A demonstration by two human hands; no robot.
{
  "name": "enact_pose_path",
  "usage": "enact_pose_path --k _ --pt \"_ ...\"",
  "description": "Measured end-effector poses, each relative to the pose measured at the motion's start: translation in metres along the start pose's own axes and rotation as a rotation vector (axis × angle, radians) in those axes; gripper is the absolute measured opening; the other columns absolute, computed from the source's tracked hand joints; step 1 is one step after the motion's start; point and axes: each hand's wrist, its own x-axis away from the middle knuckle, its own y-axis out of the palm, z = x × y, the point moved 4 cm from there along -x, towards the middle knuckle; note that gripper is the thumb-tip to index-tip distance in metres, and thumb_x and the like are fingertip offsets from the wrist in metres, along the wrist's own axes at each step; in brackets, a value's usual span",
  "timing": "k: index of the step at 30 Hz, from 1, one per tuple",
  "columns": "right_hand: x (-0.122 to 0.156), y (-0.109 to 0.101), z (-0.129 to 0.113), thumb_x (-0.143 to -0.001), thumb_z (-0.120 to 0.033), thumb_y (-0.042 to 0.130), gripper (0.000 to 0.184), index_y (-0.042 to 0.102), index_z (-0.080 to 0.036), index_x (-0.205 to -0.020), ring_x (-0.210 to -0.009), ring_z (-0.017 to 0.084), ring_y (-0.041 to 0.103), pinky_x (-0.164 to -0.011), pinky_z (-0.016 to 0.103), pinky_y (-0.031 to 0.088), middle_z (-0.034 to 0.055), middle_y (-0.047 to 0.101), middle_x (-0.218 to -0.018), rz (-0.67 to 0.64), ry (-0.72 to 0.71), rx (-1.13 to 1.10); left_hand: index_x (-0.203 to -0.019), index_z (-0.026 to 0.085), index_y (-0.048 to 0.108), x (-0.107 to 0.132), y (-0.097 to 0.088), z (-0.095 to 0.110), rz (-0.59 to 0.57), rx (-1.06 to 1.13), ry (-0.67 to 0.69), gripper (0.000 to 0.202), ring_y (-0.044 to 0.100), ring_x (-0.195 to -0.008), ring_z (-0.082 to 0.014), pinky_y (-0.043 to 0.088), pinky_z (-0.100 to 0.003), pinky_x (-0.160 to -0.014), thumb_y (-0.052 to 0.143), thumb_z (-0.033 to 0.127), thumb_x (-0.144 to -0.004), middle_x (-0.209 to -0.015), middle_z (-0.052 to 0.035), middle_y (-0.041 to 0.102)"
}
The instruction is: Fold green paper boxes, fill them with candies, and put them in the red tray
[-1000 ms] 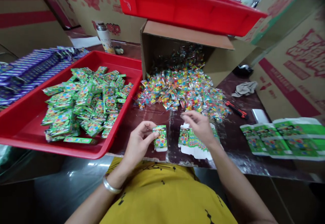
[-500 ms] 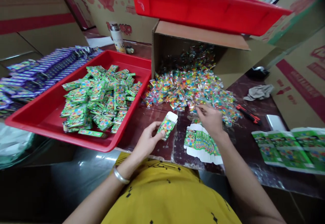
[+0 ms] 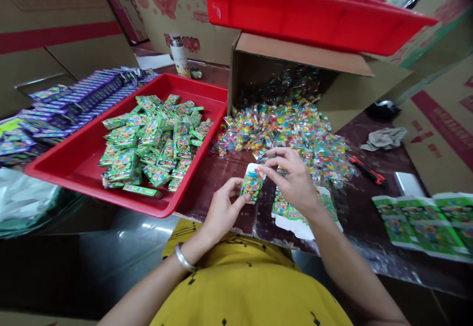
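Note:
My left hand (image 3: 226,209) grips a small green candy box (image 3: 252,189) upright, its white top flap open. At the box's mouth, my right hand (image 3: 293,180) pinches a small clear packet of colourful candy (image 3: 254,173), partly hidden by the fingers and the flap. Under my right wrist lies a fanned row of flattened green boxes (image 3: 291,217) with white flaps. Just beyond both hands spreads a heap of candy packets (image 3: 281,124), spilling from a cardboard carton (image 3: 343,99) on its side.
Left of my hands stands a red tray (image 3: 66,173) with many green boxes (image 3: 151,139) piled in it. Purple packs (image 3: 88,97) lie beyond it. At right are a red-black cutter (image 3: 367,170), a cloth (image 3: 383,139) and flat green cartons (image 3: 417,222). Another red tray (image 3: 314,16) sits atop the carton.
My right hand has moved left from the candy heap to the box's mouth, bringing a packet. The left hand still holds the box. The view has shifted slightly.

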Motion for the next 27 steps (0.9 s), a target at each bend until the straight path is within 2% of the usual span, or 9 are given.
enact_pose_path --k 4,7,12,15,18,20,22,25,27 --pt "-0.005 -0.002 -0.006 -0.088 -0.025 0.066 0.009 0.073 -0.026 -0.082 -0.117 0.029 0.053 -0.102 0.05 0.04 0.0074 0.064 -0.118 -0.123 -0.093 0.055 -0.111 0.02 0.061 0.001 0.0 0.004 0.015 -0.056 0.024 0.024 0.068 -0.094 -0.0189 0.054 -0.032 -0.088 0.061 0.022 -0.088 -0.107 -0.0045 0.07" --pt "-0.003 0.005 -0.008 -0.093 -0.027 0.058 0.017 0.074 -0.027 -0.089 -0.118 0.027 0.054 -0.103 0.049 0.041 0.0065 0.064 -0.121 -0.183 -0.084 -0.061 -0.116 0.021 0.057 0.002 0.0 0.008 0.044 0.003 0.046 0.031 0.067 -0.092 -0.0184 0.055 -0.032 -0.085 0.063 0.021 -0.086 -0.104 -0.0045 0.068" --pt "0.017 0.021 0.004 -0.093 -0.035 0.06 0.031 0.063 -0.028 -0.123 -0.094 0.021 0.067 -0.083 0.037 0.054 0.0055 0.07 -0.106 -0.214 0.217 -0.473 -0.143 0.03 0.038 0.004 -0.002 0.014 0.064 0.122 0.085 0.062 0.064 -0.089 -0.0157 0.057 -0.031 -0.081 0.062 0.021 -0.087 -0.103 -0.003 0.062" --pt "0.031 0.03 0.009 -0.087 -0.035 0.068 0.029 0.065 -0.026 -0.114 -0.076 0.019 0.067 -0.071 0.032 0.055 0.0021 0.07 -0.086 -0.14 0.34 -0.611 -0.135 0.028 0.047 0.004 0.001 0.014 0.008 0.164 0.066 0.051 0.062 -0.085 -0.0137 0.055 -0.027 -0.078 0.063 0.022 -0.087 -0.103 -0.002 0.059" --pt "0.037 0.037 0.007 -0.089 -0.033 0.066 0.011 0.069 -0.023 -0.092 -0.082 0.019 0.067 -0.073 0.031 0.053 0.0041 0.068 -0.092 -0.056 0.303 -0.592 -0.12 0.023 0.055 0.005 0.003 0.014 -0.028 0.171 0.025 0.035 0.061 -0.082 -0.0134 0.054 -0.025 -0.074 0.064 0.024 -0.086 -0.099 -0.0017 0.06" --pt "0.037 0.04 0.005 -0.089 -0.033 0.065 0.013 0.068 -0.022 -0.082 -0.089 0.02 0.066 -0.076 0.031 0.053 0.0061 0.066 -0.102 -0.023 0.265 -0.552 -0.115 0.022 0.056 0.004 0.004 0.015 -0.03 0.182 0.022 0.031 0.062 -0.083 -0.0132 0.053 -0.024 -0.074 0.066 0.023 -0.085 -0.101 -0.0022 0.061" --pt "0.036 0.042 0.003 -0.088 -0.032 0.066 0.01 0.066 -0.023 -0.087 -0.092 0.02 0.066 -0.079 0.032 0.054 0.0063 0.065 -0.105 0.02 0.27 -0.566 -0.115 0.023 0.052 0.003 0.003 0.016 -0.008 0.226 0.036 0.035 0.062 -0.085 -0.0128 0.052 -0.023 -0.075 0.068 0.022 -0.084 -0.102 -0.0018 0.061" --pt "0.034 0.041 0.004 -0.084 -0.032 0.072 0.023 0.061 -0.025 -0.103 -0.092 0.02 0.067 -0.084 0.035 0.054 0.0043 0.068 -0.1 0.087 0.314 -0.648 -0.113 0.025 0.045 0.001 0.002 0.017 0.025 0.316 0.037 0.043 0.063 -0.083 -0.0119 0.052 -0.022 -0.073 0.072 0.021 -0.081 -0.098 0.0001 0.06" --pt "0.032 0.042 0.004 -0.083 -0.034 0.072 0.018 0.062 -0.024 -0.094 -0.088 0.02 0.066 -0.082 0.034 0.054 0.0037 0.068 -0.093 0.058 0.313 -0.675 -0.112 0.025 0.043 0.001 0.002 0.016 0.026 0.328 0.017 0.045 0.063 -0.08 -0.0113 0.053 -0.022 -0.071 0.073 0.02 -0.079 -0.096 0.0009 0.059"
